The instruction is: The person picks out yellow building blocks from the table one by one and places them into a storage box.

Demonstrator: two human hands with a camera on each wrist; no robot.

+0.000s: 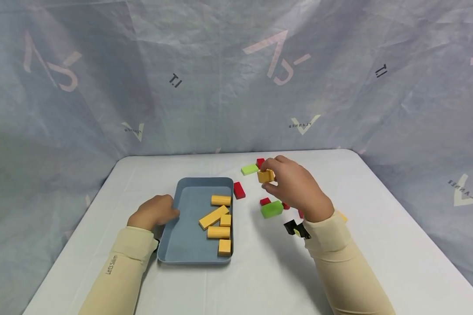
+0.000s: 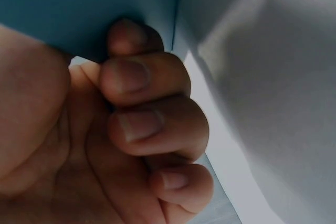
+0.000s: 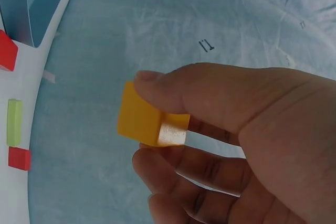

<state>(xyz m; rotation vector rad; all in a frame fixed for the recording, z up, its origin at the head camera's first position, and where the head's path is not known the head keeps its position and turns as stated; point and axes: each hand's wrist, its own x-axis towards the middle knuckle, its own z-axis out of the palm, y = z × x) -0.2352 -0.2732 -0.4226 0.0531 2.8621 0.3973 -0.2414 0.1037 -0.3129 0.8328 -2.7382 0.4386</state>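
Observation:
My right hand (image 1: 295,186) is raised over the table and pinches a yellow block (image 1: 265,176) between thumb and fingers. In the right wrist view the thumb lies across one face of that block, with fingertips beneath it. My left hand (image 1: 154,212) grips the left rim of a blue-grey tray (image 1: 189,257). The left wrist view shows its fingers (image 2: 139,124) curled at the tray's wall. Inside the tray, along its right side, lie several yellow blocks: a long bar (image 1: 213,217), cylinders (image 1: 218,232) and small cubes (image 1: 225,247).
Right of the tray lie a red block (image 1: 239,190), a light green block (image 1: 249,169), a green block (image 1: 272,209) and further red pieces. A yellow piece (image 1: 342,216) shows partly behind the right wrist. A grey printed cloth (image 1: 220,87) hangs behind the white table (image 1: 197,288).

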